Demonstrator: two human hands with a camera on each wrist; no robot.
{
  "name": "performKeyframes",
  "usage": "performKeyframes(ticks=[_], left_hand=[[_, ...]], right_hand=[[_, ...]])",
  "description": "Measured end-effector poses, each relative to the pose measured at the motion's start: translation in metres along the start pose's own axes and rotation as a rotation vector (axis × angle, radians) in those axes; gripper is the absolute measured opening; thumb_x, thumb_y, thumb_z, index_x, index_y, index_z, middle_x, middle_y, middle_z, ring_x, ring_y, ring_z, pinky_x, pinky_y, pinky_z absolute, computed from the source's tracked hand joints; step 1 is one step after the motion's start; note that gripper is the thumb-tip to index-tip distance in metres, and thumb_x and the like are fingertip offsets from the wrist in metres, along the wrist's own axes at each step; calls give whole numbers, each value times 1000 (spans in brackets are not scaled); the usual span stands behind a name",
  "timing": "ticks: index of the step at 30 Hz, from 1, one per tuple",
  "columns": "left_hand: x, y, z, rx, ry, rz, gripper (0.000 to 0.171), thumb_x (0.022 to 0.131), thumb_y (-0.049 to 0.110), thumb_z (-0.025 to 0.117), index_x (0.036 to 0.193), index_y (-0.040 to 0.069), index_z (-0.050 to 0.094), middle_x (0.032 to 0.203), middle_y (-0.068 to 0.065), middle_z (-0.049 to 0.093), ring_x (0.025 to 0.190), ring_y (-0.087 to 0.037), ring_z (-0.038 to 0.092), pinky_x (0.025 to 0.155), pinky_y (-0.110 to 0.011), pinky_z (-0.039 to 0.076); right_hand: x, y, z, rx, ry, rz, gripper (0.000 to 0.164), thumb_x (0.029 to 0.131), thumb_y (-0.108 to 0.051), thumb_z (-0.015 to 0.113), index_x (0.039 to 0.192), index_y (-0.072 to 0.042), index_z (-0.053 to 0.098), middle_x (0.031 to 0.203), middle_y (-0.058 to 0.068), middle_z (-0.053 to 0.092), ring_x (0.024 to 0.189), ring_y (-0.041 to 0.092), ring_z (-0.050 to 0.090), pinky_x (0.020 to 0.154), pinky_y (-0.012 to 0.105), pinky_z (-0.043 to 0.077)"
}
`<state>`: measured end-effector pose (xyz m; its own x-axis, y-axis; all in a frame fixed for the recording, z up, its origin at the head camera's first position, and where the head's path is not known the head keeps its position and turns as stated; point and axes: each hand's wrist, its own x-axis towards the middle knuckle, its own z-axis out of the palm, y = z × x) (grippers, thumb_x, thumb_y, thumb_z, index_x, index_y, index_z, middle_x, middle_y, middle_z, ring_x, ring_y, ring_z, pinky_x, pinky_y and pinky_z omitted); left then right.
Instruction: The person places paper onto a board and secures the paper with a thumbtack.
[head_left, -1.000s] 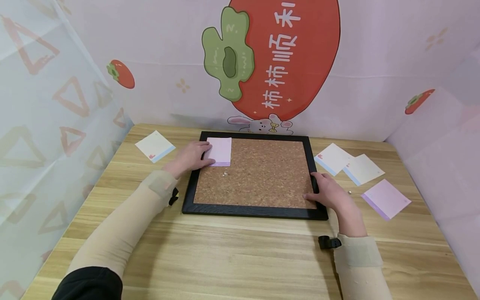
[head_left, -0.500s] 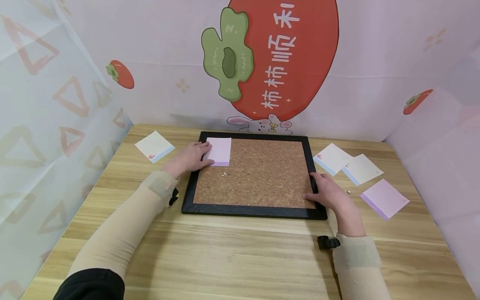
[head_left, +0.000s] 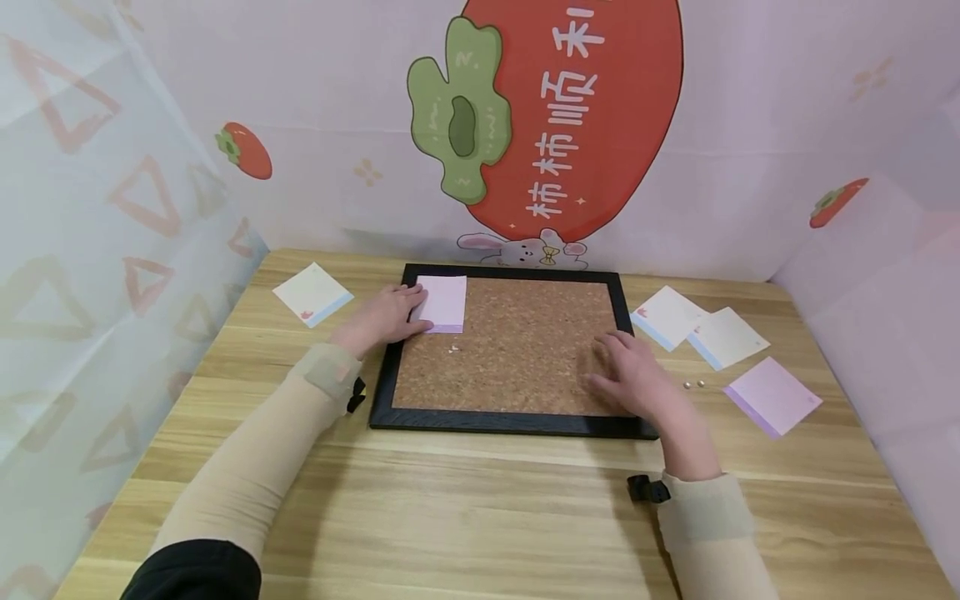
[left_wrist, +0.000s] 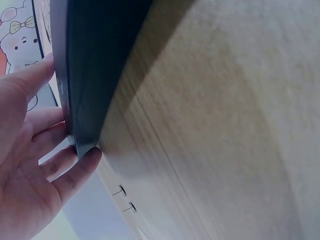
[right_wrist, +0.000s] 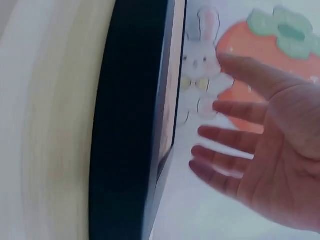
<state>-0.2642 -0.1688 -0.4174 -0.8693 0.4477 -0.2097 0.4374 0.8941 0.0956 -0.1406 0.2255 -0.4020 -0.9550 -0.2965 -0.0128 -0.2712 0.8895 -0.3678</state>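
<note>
A cork board (head_left: 517, 358) in a black frame lies on the wooden table. At its upper left corner is a purple-edged paper note (head_left: 446, 300). My left hand (head_left: 386, 317) rests at the board's left side, fingertips on the frame and the note's left edge, fingers loosely bent. Over the board's right side, my right hand (head_left: 637, 375) has its fingers spread; the right wrist view shows the palm (right_wrist: 285, 155) holding nothing, fingertips apart from the frame. Small pale bits (head_left: 453, 348) lie on the cork below the note.
Right of the board lie two blue-edged notes (head_left: 666, 317), overlapping, another purple note (head_left: 772, 397), and two small pins (head_left: 693, 384). A blue-edged note (head_left: 312, 294) lies at the left. Two thumbtacks (left_wrist: 126, 198) show beyond the left hand in the left wrist view.
My right hand has let go of the board's right edge and moved slightly left and up over the cork. A second pin now shows beside it. The left hand stays in place.
</note>
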Motion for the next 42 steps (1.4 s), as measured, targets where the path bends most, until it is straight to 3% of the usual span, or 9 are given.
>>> performKeyframes(ticks=[5,12,20,30,37,42], left_hand=[[-1,1,1,-25,12,-20,73,99,47,56,154,3,35,161,-17,33,149,-40,31,123,-52,26],[0,2,3,-18,22,-23,73,100,46,56,154,2,35,161,-18,33,148,-41,32,122,-52,27],[1,3,3,-32,3,-42,73,101,45,55,154,1,34,162,-18,31,150,-40,28,124,-52,24],[-1,6,1,-55,14,-43,72,100,45,56,154,1,34,162,-19,31,149,-42,29,123,-53,25],[-1,5,2,-47,23,-45,72,100,45,56,154,2,35,162,-19,31,149,-42,30,123,-53,26],[-1,3,5,-65,35,-46,73,100,46,56,154,2,35,162,-19,32,149,-42,30,123,-53,26]], right_hand=[[12,-28,7,5,26,-123,63,93,-32,71,141,3,50,142,25,52,133,43,48,111,57,40],[36,-69,17,-9,-61,-179,69,93,-41,70,148,-6,47,149,17,50,139,36,47,115,53,40],[68,-97,44,-57,-97,-306,69,94,-43,67,148,-6,46,150,15,48,140,32,47,117,47,38],[99,-124,69,-142,-189,-331,70,97,-46,62,153,-10,39,160,15,36,151,33,30,123,50,29],[111,-131,71,-152,-284,-310,75,97,-45,61,158,-12,30,167,10,21,156,31,16,125,51,22],[116,-130,69,-143,-345,-305,76,98,-46,60,158,-12,28,168,8,21,156,28,18,126,51,20]])
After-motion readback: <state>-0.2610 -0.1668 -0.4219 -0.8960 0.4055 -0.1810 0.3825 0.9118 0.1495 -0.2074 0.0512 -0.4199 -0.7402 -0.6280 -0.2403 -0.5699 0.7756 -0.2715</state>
